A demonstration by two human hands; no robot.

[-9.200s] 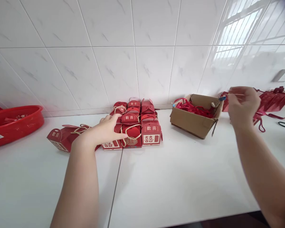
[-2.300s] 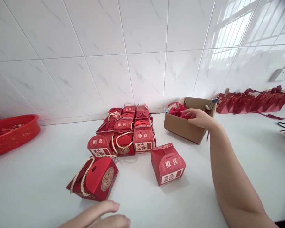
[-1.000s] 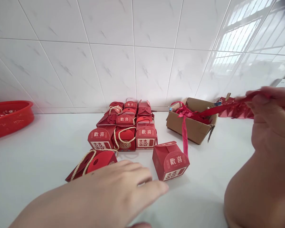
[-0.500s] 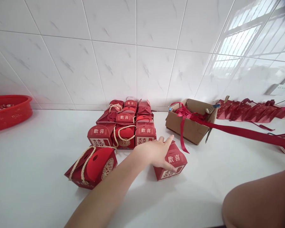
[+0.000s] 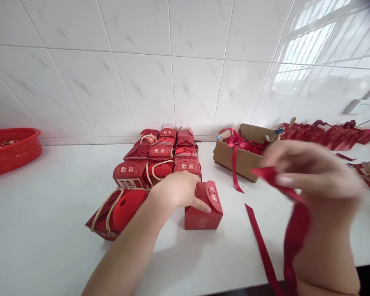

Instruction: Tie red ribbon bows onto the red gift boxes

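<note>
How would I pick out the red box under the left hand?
Start at the white counter under the tiled wall, where red gift boxes stand in rows near the middle. In front of them, the left hand grips one red box. Unlike the rowed boxes it sits apart and askew; unlike the toppled box beside it, it has no rope handle.

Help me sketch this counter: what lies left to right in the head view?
basin → rope-handled box → left hand gripping small box → cardboard box → right hand holding ribbon → socket
</note>
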